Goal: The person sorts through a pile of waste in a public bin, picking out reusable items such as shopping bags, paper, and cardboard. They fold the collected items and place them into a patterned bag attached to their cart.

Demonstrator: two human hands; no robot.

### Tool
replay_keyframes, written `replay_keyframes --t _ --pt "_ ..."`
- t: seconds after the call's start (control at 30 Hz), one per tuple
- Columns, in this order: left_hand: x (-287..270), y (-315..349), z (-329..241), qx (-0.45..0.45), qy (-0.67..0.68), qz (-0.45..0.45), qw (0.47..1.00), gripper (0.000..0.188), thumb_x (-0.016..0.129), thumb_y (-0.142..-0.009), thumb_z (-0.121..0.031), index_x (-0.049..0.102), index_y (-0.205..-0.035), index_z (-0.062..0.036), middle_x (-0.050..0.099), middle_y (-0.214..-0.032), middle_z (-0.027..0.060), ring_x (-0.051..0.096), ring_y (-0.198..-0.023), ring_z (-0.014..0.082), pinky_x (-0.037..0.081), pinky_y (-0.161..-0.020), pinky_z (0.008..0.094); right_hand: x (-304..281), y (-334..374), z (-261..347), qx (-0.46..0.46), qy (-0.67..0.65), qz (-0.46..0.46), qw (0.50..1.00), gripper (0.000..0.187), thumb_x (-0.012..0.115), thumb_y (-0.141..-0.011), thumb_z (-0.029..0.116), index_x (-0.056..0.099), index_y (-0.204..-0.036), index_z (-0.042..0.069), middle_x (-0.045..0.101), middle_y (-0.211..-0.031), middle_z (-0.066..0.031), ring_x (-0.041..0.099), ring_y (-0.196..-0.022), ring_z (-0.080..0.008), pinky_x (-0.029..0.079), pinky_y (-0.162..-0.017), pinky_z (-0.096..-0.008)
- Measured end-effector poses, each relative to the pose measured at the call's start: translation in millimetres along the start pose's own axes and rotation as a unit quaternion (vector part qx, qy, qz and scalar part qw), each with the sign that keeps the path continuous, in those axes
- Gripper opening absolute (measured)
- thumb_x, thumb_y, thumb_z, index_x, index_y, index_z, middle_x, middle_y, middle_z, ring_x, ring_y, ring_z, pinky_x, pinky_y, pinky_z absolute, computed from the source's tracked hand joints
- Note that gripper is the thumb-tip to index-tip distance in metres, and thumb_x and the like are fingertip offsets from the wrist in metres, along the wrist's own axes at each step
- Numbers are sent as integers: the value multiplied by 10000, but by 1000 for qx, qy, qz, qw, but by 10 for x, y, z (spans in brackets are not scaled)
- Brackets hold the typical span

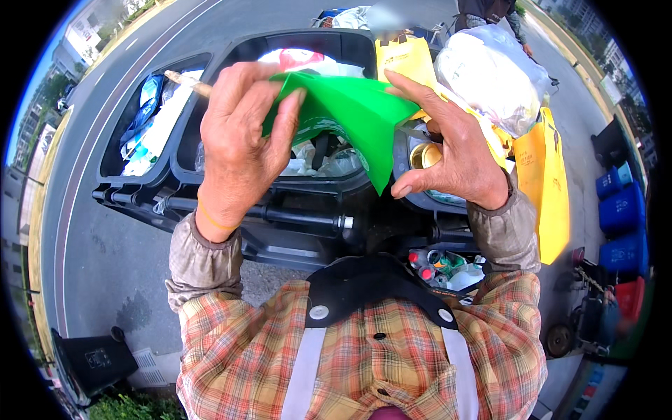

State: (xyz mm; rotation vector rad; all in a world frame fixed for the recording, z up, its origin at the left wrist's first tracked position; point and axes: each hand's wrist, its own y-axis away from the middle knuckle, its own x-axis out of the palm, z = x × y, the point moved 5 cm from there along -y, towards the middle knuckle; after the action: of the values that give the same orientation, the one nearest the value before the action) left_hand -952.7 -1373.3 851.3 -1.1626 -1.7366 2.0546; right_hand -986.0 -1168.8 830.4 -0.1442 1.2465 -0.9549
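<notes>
A bright green bag-like sheet (364, 115), creased and thin, hangs in front of me over the bins. My left hand (241, 133) pinches its left upper edge between thumb and fingers. A light wooden stick (187, 82) pokes out to the left behind that hand; whether the hand also grips it is hidden. At the sheet's right side my right hand (455, 143) has thumb and forefinger spread wide, the forefinger tip close to the sheet's edge. Below the sheet lies a black wheeled bin (280, 178) with clear plastic waste inside.
A second black bin (112, 157) with blue and white waste stands left. Yellow bags (549, 185) and a stuffed white bag (483, 73) crowd the right. Bottles (427, 262) lie near my waist. Blue bins (621, 210) stand far right. Another person (486, 10) is at the top.
</notes>
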Motion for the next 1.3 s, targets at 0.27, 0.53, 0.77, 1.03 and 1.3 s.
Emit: replay_keyframes --t 0.27,0.53,0.77,1.03,1.3 --pt "430 -717 72 41 242 212 946 394 647 -778 -56 498 -1139 2 573 -1020 124 563 -813 147 454 -702 253 -258 296 -918 182 -116 -207 954 294 675 -763 24 611 -1050 5 631 -858 1 518 -762 -44 453 -686 -204" --pt "886 -564 998 -198 340 353 849 241 635 -806 -74 596 -1033 -5 624 -850 21 555 -720 86 463 -658 243 -397 175 -1123 177 -153 -115 965 280 696 -779 144 629 -1015 9 643 -851 -4 558 -781 -54 461 -702 -208" --pt "671 -600 1162 -213 190 -81 955 305 616 -798 -62 527 -1083 4 600 -953 69 588 -837 141 481 -681 232 -857 -160 -1419 154 45 -255 953 319 680 -791 318 668 -981 61 662 -808 -15 592 -716 -77 464 -656 -209" --pt "1359 847 1602 -117 106 156 975 885 770 -582 -213 310 -1331 -110 363 -1307 172 330 -1234 336 291 -994 402 -1347 195 -1980 255 -24 -200 946 336 683 -781 351 675 -938 54 647 -792 4 560 -761 -74 417 -701 -221" --pt "2460 1230 2124 -220 52 229 947 263 514 -797 -231 530 -1003 -68 624 -789 179 595 -806 354 455 -680 441 -1123 273 -640 39 64 -162 984 175 661 -799 97 661 -964 36 640 -767 -8 553 -683 -72 450 -610 -213"
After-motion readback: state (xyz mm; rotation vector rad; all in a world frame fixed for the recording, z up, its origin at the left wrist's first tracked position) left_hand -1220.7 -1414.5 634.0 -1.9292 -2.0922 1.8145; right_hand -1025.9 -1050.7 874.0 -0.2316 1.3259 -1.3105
